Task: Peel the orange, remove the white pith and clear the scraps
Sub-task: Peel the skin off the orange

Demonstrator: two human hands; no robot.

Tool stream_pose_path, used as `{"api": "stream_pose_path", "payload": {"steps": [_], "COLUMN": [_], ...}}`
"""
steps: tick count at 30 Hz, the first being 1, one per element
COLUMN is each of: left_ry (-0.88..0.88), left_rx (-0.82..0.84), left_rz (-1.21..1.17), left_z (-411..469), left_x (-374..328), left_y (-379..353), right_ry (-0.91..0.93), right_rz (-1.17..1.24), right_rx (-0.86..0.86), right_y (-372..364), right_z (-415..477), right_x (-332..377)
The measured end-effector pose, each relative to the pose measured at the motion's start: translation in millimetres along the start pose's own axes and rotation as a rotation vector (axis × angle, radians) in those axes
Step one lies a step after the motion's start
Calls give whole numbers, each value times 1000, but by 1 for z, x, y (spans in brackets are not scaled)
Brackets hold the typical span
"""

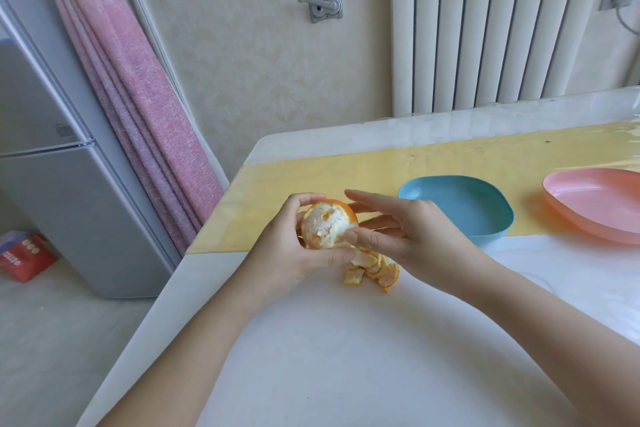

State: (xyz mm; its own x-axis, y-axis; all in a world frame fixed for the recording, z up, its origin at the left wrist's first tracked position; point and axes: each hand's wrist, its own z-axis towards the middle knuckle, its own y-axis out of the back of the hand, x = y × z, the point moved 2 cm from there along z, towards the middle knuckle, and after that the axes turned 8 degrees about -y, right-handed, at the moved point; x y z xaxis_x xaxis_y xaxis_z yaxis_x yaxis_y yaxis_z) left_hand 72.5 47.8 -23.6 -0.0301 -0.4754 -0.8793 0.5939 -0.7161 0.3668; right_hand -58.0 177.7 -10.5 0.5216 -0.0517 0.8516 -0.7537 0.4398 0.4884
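Observation:
My left hand (287,253) grips a partly peeled orange (325,225) above the white table. Most of the side facing me shows white pith, and orange skin remains along its far edge. My right hand (405,229) is at the fruit's right side, its thumb pressing at the lower right edge where the peel comes away, its other fingers stretched out straight behind the orange. A curled strip of peel (374,269) hangs down below the fruit to the table.
A blue bowl (485,215) stands on the yellow mat (363,170) to the right of my hands, with a pink dish (588,201) further right. The table's left edge drops to the floor, where a grey fridge (69,184) stands.

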Motion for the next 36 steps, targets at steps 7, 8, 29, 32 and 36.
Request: {"api": "stream_pose_path", "payload": {"steps": [7, 8, 29, 32, 36], "left_ry": [-25, -21, 75, 80, 81], "left_rx": [89, 106, -117, -118, -135], "left_rz": [-106, -149, -359, -352, -344], "left_z": [2, 1, -8, -8, -10], "left_x": [-4, -5, -5, -5, -5], "left_y": [0, 0, -27, -27, -29], "right_ry": [39, 42, 259, 284, 288], "right_rz": [38, 54, -256, -330, -384], "right_rx": [16, 17, -80, -124, -176], "right_y": [1, 1, -6, -9, -12], "right_z": [0, 0, 1, 0, 1], "right_x": [1, 0, 2, 5, 6]}}
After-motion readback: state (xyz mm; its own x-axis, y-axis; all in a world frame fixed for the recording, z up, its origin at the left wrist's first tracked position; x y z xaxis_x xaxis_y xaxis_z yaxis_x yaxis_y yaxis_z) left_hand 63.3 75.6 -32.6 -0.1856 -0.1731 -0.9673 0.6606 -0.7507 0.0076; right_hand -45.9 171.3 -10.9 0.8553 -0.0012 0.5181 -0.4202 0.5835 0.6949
